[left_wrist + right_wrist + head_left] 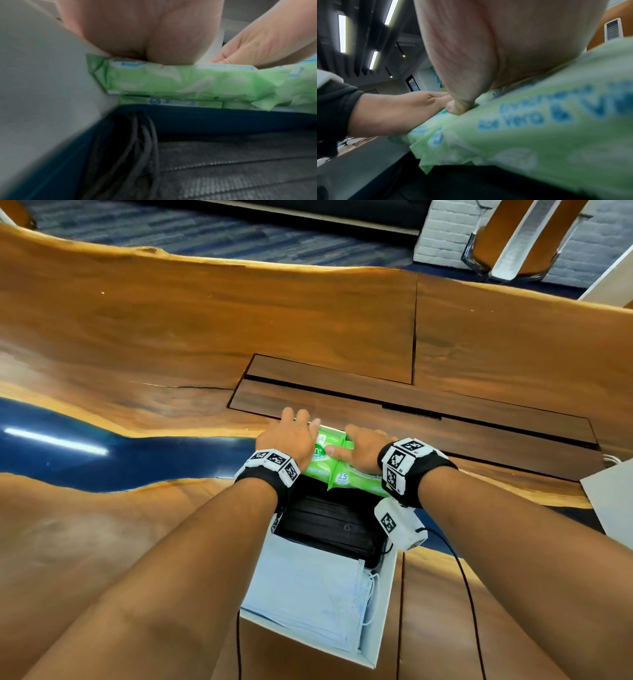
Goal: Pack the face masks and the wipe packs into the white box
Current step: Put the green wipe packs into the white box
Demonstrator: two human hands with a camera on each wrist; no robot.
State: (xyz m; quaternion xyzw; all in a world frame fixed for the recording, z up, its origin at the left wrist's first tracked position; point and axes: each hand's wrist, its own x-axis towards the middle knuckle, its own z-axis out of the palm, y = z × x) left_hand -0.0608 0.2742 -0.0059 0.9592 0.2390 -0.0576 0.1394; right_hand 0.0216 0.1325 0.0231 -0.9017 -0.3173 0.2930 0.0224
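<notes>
Both hands cover much of the green wipe packs [337,474], whose print blurs in both wrist views.

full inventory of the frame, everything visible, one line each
green plastic wipe packs: at least two, green, far end of the box, side by side under both hands
black face masks: one stack, black, middle of the box
light blue face masks: one stack, light blue, near end of the box
white cardboard box: one, white, on the table in front of the person
wooden table with blue resin strip: one, brown and blue, under everything
left hand: rests flat on the left wipe pack
right hand: rests flat on the right wipe pack
</notes>
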